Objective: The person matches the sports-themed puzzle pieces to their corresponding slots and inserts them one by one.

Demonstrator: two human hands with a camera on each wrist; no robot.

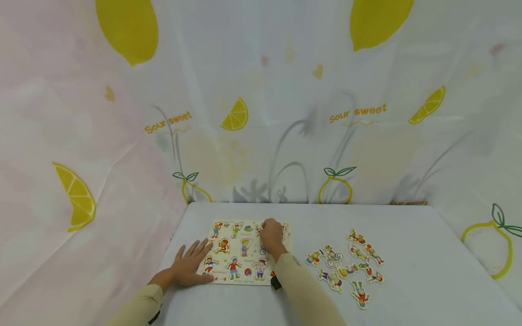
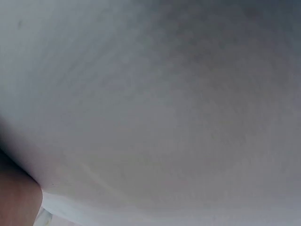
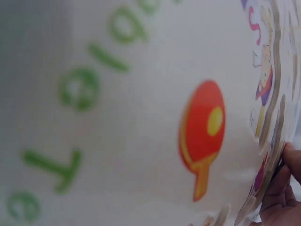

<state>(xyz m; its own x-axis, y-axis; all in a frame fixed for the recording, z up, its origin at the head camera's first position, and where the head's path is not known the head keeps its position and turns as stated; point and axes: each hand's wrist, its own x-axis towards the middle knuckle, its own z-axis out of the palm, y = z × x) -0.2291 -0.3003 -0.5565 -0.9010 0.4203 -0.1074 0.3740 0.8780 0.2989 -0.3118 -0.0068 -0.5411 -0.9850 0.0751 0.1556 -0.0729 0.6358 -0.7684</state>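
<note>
A pale puzzle board (image 1: 234, 246) with sports figures lies on the table. My left hand (image 1: 189, 265) rests on its left edge, fingers spread, palm partly on the tabletop. At the board's upper right, my right hand (image 1: 272, 235) has its fingers curled. In the right wrist view, the thumb and fingers (image 3: 281, 188) pinch the edge of a puzzle piece (image 3: 259, 175), mostly hidden by the steep angle. A printed red table-tennis bat (image 3: 204, 127) fills the middle there. The left wrist view shows mainly white tabletop (image 2: 155, 117) and a bit of skin (image 2: 19, 200).
Several loose puzzle pieces (image 1: 332, 256) lie scattered on the white table (image 1: 416, 262), right of the board. One piece (image 1: 360, 295) is nearest the front. A lemon-print cloth (image 1: 281, 113) hangs behind the table and at both sides.
</note>
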